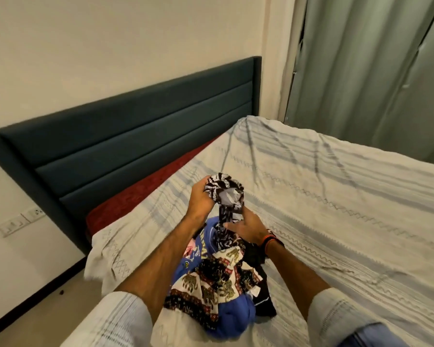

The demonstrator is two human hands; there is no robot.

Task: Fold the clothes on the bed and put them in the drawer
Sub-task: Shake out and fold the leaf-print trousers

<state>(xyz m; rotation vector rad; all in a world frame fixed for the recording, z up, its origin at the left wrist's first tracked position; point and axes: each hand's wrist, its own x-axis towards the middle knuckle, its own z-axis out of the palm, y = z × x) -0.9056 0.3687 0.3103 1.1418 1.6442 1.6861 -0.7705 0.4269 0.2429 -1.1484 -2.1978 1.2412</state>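
Centre of frame: left hand point(201, 199) grips the bunched top of a black-and-white patterned garment point(223, 194), fingers curled round the wad, held up above the bed point(336, 209). Right hand point(246, 227) just below and to the right, fingers pinched on the same garment's twisted lower part; an orange wristband point(268, 241) on that wrist. Garment hangs as a rope btwn the two hands, its lower end meeting the clothes pile point(216, 279).

Pile sits lower centre of frame, on the bed near its edge: a blue garment point(236, 319) w/ yellow lettering, an elephant-print cloth point(211, 284) in red, cream and black draped over it, and black fabric point(263, 304) on the pile's right side.

Bed covered w/ a pale striped sheet, wrinkled; red mattress edge point(145, 189) shows along the dark teal headboard point(110, 136), upper left of frame. Grey-green curtains point(373, 71) upper right. Wall switch plate point(18, 222) at left edge. Both forearms in rolled pale striped sleeves, bottom of frame.
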